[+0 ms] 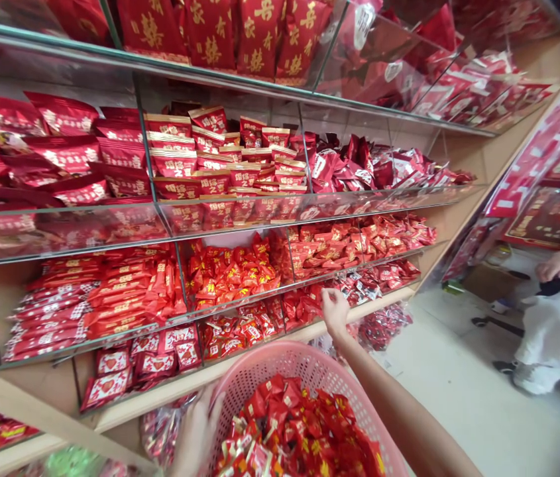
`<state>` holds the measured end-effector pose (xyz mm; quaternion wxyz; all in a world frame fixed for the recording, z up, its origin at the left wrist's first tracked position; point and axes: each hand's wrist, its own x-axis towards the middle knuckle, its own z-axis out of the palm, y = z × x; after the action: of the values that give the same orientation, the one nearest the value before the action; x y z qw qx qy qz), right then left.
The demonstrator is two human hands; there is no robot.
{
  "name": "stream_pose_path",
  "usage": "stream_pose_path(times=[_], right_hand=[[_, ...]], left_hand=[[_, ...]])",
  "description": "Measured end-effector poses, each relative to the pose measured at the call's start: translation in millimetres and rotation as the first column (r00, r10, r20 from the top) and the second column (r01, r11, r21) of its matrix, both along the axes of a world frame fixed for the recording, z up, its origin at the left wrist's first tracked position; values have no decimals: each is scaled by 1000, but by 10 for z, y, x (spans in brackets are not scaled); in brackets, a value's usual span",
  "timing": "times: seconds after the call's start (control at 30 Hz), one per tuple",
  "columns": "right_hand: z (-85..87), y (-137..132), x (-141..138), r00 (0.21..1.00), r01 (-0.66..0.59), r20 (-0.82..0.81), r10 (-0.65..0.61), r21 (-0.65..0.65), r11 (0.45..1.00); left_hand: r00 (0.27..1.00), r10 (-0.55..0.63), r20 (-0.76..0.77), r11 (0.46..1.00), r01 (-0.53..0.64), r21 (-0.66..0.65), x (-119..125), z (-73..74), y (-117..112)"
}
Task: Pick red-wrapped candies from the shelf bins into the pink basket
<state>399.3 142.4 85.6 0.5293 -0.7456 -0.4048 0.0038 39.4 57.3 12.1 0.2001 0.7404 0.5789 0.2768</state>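
Observation:
A pink plastic basket point(280, 361) full of red-wrapped sweets point(299, 430) sits low in front of me. My left hand point(197, 430) grips the basket's left rim, fingers curled over it. My right hand point(334, 310) reaches forward to the lowest glass bin of red and white wrapped sweets point(359, 285), fingers bent down into the sweets; what they pinch is hidden.
Tiers of glass-fronted bins point(160, 218) hold red packets and sweets, on a wooden shelf edge point(210, 374). More bagged sweets point(384, 324) sit below the shelf. Another person point(558, 311) crouches on the pale floor at right, a hand showing.

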Motion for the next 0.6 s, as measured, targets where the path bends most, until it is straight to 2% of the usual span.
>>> stream_pose_path(times=[0.07,0.13,0.2,0.3,0.37,0.47,0.6], right_hand=[[-46,-248,-21,988,-52,-137,65,95,994],[-124,-509,-108,928,-145,-324,185,143,979],[-236,-734,-245,837,-281,-461,295,101,955],[-443,-947,-468,721,-483,-572,392,-8,876],[-578,-1009,-587,659,-577,-629,412,-71,814],[-736,-1026,-711,595,-652,-703,390,-139,745],[-865,-995,-844,580,-698,-730,362,-214,684]], left_hand=[[1000,7,-8,1000,-7,2,5,0,4],[1000,7,-19,1000,-7,4,12,0,5],[1000,0,-31,1000,0,-1,18,0,2],[999,-1,-44,1000,0,-15,25,7,-12],[999,1,-52,1000,-3,-29,26,18,-25],[998,6,-61,999,-9,-50,22,41,-40],[999,-2,-45,998,-1,-65,19,59,-39]])
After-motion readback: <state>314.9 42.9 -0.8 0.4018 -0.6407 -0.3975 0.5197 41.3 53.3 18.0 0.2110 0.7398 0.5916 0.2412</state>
